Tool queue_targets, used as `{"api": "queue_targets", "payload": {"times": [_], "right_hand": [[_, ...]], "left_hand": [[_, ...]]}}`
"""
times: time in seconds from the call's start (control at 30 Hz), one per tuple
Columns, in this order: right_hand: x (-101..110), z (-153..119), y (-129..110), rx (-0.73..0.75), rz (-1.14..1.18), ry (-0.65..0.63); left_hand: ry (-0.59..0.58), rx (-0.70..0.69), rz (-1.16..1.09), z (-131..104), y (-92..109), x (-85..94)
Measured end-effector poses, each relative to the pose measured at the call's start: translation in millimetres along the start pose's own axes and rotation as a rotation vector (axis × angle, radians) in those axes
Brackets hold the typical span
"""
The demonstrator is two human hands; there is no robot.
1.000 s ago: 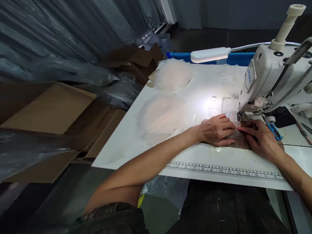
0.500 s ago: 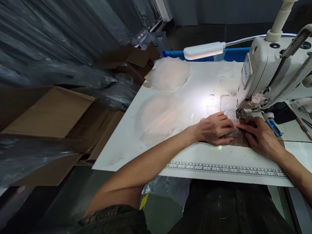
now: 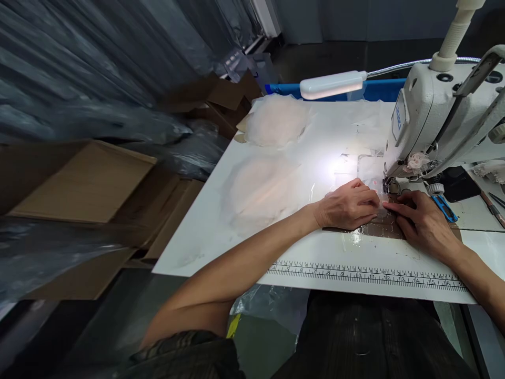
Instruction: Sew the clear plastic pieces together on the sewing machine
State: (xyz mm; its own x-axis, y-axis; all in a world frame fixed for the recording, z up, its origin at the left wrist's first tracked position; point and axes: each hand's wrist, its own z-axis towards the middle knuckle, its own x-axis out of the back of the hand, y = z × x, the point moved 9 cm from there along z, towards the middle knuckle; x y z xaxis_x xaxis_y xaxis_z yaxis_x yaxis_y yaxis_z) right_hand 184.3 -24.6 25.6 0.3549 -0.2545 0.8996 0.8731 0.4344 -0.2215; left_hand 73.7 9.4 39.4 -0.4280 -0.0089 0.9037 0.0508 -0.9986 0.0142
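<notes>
A small piece of sheer whitish fabric (image 3: 371, 184) with pink spots lies under the presser foot (image 3: 387, 185) of a white sewing machine (image 3: 418, 116). My left hand (image 3: 349, 204) is on its left part, fingers bent and drawn together over the cloth. From the right, my right hand (image 3: 428, 223) pinches the near edge with its index finger stretched toward the foot. Both hands rest over a brown strip (image 3: 381, 230) on the table. The fingers partly cover the fabric, so its full outline is hidden.
Two piles of sheer pale-pink pieces, a far pile (image 3: 278, 121) and a nearer pile (image 3: 262, 189), lie left on the white table (image 3: 197, 245). A lamp (image 3: 333, 85) hangs behind. Blue thread snips (image 3: 445, 208) lie right. A ruler strip (image 3: 366, 275) runs along the front edge. Cardboard boxes (image 3: 82, 184) stand left.
My left fingers have curled and drawn closer together. Less of the pink-spotted fabric shows beside the presser foot. My right hand stays almost where it was, and the view has shifted slightly.
</notes>
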Motion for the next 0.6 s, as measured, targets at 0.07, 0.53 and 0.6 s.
{"api": "queue_targets", "payload": {"times": [0.07,0.53,0.6], "right_hand": [[-0.3,-0.3,-0.3,0.004,0.0,-0.003],[-0.3,-0.2,-0.7,0.002,0.007,-0.015],[-0.7,0.0,-0.2,-0.01,0.011,-0.022]], "left_hand": [[0.012,-0.009,0.023,-0.4,1.1,0.3],[-0.039,-0.109,0.062,-1.3,9.1,-3.7],[-0.059,-0.106,0.051,-0.4,9.8,-3.8]]}}
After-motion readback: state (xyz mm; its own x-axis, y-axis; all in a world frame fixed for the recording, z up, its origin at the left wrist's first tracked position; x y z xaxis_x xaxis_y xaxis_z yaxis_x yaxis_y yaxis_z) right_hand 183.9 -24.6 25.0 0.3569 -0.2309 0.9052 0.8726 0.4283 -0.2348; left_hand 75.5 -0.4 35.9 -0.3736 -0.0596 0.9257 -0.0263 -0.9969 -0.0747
